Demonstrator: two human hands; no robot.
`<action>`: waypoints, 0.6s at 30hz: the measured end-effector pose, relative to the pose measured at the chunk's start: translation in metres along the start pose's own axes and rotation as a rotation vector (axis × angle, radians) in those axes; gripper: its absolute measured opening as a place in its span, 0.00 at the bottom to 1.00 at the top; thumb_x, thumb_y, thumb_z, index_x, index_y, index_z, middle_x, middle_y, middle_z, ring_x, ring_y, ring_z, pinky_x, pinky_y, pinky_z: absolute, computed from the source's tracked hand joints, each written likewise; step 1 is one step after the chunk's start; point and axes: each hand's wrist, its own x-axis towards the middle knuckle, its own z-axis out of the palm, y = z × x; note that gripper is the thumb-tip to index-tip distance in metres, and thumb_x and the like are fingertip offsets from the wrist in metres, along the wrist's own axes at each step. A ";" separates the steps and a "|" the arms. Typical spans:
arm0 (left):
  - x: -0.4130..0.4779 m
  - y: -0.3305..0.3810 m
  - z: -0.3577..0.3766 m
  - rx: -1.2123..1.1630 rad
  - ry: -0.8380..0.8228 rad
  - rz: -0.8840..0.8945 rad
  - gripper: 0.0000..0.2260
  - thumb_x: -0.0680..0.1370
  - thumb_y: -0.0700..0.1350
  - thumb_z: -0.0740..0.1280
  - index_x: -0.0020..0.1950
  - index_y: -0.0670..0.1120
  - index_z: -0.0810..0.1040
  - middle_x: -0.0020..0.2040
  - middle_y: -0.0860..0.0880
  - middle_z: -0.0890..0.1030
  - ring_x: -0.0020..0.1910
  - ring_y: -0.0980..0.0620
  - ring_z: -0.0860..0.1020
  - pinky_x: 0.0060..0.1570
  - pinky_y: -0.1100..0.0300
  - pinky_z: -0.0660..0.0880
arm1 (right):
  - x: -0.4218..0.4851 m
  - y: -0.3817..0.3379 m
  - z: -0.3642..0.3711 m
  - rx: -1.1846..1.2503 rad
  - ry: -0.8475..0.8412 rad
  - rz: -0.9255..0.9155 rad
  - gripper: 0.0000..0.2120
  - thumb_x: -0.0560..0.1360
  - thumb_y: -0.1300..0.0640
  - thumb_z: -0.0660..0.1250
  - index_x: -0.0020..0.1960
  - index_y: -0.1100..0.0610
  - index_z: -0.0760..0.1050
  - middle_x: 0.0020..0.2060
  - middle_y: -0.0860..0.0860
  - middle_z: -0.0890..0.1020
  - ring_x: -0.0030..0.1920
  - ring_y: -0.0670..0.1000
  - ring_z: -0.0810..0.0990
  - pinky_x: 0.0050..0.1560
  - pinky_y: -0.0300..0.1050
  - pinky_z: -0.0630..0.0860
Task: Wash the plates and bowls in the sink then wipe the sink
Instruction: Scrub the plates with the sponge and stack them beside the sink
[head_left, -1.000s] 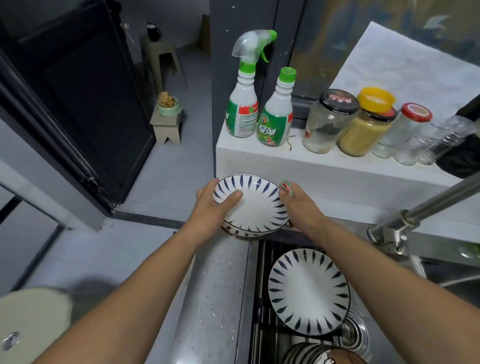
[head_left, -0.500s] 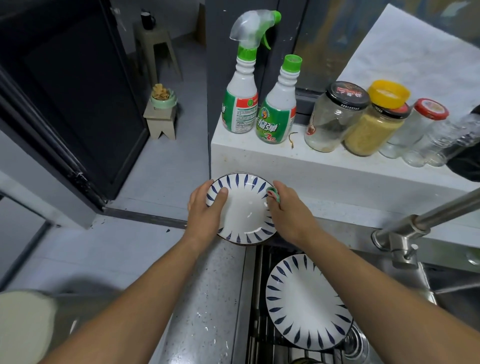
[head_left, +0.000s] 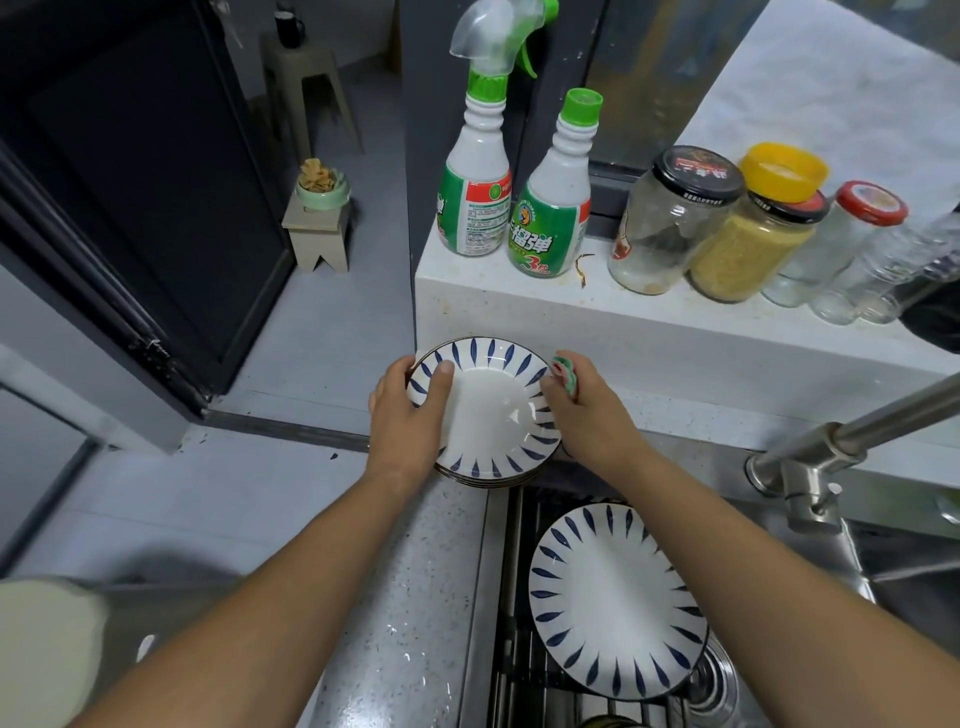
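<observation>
lower-left corner, a pale round object (head_left: 36, 654) blurs at the frame's edge. out on the floor beyond the counter, a small stool (head_left: 317, 239) carries a green bowl (head_left: 322, 189). now the speckled counter (head_left: 395, 597), and at its far edge, right against the white ledge (head_left: 649, 338), sits a stack of plates (head_left: 480, 475). the left hand (head_left: 410, 415) grips the top plate (head_left: 493, 410) at its left rim, thumb laid across the blue-streaked border inside, the other fingers curled under and out of sight. whether that plate is lifted clear of the stack, can't tell. up on the ledge's left end stand a spray bottle (head_left: 475, 171) and a green-capped bottle (head_left: 556, 208), side by side. over to the plate's right rim: the right hand (head_left: 592, 415) has its fingers closed tight on a green, red and white sponge (head_left: 566, 374), which touches the rim. below, in the sink (head_left: 904, 545), another blue-streaked plate (head_left: 613, 597) leans tilted over the rack near the drain. along the ledge to the right, a row of jars (head_left: 748, 234), one with yellowish contents. far right, the steel faucet (head_left: 810, 467) rises from the sink's back edge.
</observation>
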 end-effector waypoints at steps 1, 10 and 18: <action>0.000 -0.001 0.000 -0.007 0.004 -0.005 0.28 0.75 0.71 0.60 0.68 0.55 0.73 0.63 0.55 0.76 0.69 0.47 0.72 0.70 0.42 0.71 | -0.001 0.002 -0.002 0.067 0.009 0.016 0.07 0.84 0.48 0.59 0.61 0.47 0.70 0.52 0.47 0.80 0.48 0.47 0.79 0.46 0.42 0.73; 0.000 -0.008 0.003 -0.031 0.013 -0.051 0.16 0.81 0.66 0.55 0.60 0.60 0.75 0.62 0.52 0.77 0.64 0.49 0.74 0.69 0.42 0.72 | -0.008 0.009 0.009 0.385 0.348 0.113 0.10 0.84 0.50 0.58 0.49 0.52 0.75 0.44 0.48 0.84 0.46 0.50 0.82 0.52 0.50 0.79; 0.001 -0.009 0.005 -0.048 0.005 -0.077 0.18 0.81 0.65 0.58 0.65 0.58 0.73 0.66 0.51 0.76 0.68 0.48 0.73 0.71 0.42 0.71 | -0.013 0.003 0.007 0.616 0.545 0.281 0.11 0.84 0.51 0.58 0.46 0.51 0.75 0.44 0.51 0.82 0.48 0.53 0.83 0.50 0.48 0.79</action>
